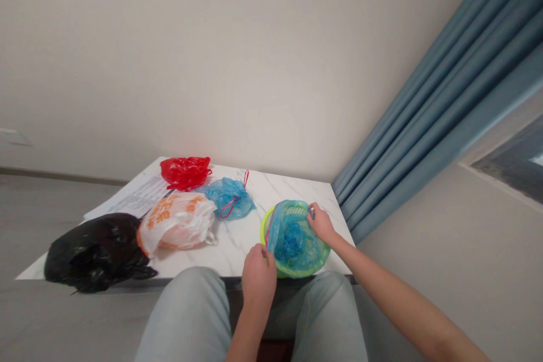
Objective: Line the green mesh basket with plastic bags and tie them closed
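Note:
A round yellow-green mesh basket [263, 225] stands at the right end of the white table, its top facing me. Draped over its rim and sagging inside is a translucent blue plastic bag [292, 237] with a pink-red drawstring. My left hand [259, 271] is closed at the near-left rim, pinching the bag's edge. At the far-right rim my right hand [321, 222] is closed too, fingertips gripping the bag's edge. The bag covers most of the basket's interior.
Left of the basket lie a knotted blue bag [231, 198] with red drawstrings, a red bag [186, 172], a white bag with orange print [178, 223] and a black bag [95, 249]. Printed papers [136, 198] are partly under them. A blue curtain [424, 96] hangs at the right.

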{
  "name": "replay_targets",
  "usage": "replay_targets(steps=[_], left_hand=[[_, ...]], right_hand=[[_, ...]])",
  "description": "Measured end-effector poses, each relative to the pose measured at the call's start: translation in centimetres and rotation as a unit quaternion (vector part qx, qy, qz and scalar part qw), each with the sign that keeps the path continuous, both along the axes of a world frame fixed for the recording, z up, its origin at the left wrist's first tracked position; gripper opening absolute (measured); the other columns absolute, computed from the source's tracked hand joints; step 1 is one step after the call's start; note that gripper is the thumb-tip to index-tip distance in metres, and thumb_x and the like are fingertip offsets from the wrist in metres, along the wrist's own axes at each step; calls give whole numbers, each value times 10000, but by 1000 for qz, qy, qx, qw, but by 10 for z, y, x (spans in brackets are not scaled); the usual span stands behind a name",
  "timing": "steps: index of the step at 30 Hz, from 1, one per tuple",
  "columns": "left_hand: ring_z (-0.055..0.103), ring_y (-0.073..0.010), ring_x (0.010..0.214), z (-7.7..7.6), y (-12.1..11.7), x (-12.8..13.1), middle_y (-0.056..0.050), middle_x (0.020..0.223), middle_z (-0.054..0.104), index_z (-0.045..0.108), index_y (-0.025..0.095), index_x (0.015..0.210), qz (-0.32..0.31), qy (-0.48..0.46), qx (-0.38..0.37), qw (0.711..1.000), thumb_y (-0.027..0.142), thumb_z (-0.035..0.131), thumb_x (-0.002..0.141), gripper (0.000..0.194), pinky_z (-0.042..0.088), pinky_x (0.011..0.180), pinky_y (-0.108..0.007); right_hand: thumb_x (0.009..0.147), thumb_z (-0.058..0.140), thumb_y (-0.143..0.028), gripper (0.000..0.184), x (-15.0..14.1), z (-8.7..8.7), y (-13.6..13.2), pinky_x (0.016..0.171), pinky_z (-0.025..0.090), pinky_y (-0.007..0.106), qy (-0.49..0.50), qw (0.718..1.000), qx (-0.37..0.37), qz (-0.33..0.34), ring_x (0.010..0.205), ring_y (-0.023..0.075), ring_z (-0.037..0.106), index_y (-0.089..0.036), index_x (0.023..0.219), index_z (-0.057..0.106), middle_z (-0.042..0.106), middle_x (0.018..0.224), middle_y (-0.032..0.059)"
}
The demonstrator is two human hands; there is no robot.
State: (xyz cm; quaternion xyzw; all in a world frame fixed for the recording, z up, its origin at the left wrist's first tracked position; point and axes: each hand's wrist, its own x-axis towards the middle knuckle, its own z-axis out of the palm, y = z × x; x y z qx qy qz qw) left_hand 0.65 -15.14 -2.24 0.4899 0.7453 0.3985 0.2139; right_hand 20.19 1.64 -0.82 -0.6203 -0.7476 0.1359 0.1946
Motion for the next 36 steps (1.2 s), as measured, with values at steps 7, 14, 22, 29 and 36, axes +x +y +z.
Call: replay_targets(steps=[7, 14, 22, 29, 36], left_hand=[[610, -219, 606, -13, 9, -12, -26, 668, 665, 497, 235, 855, 30, -278, -28, 960, 314, 440, 866, 99, 377, 584, -282], [530, -194, 439, -45, 18, -28, 24, 460, 549, 546, 210, 819, 67, -367, -52, 926, 340, 520, 792, 135, 380, 493, -269], [483, -151, 363, -35, 13, -29, 51, 388, 487, 548, 194, 773, 26, -483, -84, 871, 335, 598, 751, 152, 402, 442, -243], [635, -198, 460, -22, 9, -24, 9, 484, 600, 496, 206, 814, 6, -583, -103, 806, 329, 586, 805, 153, 523, 532, -307], [682, -222, 538, -11, 3, -27, -89, 592, 690, 623, 142, 747, -63, -609, -161, 774, 303, 581, 767, 167, 555, 604, -336]], right_hand=[[685, 666, -237, 502, -7, 5, -14, 672, 531, 313, 485, 849, -201, -70, 716, 205, 687, -234, 1149, 474, 717, 823, 11], [682, 659, -246, 477, 28, -6, -50, 698, 499, 317, 339, 938, -51, -59, 767, 193, 647, -212, 1137, 520, 681, 830, 9], [773, 591, -340, 376, 28, -20, -83, 633, 455, 300, 294, 954, 27, -44, 646, 175, 583, -153, 1098, 577, 639, 724, 11], [645, 683, -395, 360, 24, -14, -67, 541, 400, 279, 296, 949, -65, -92, 526, 172, 548, -140, 899, 672, 590, 539, -21], [795, 542, -381, 256, 19, -8, -74, 562, 404, 275, 183, 979, -84, -1, 533, 185, 596, -180, 675, 647, 667, 558, 35]])
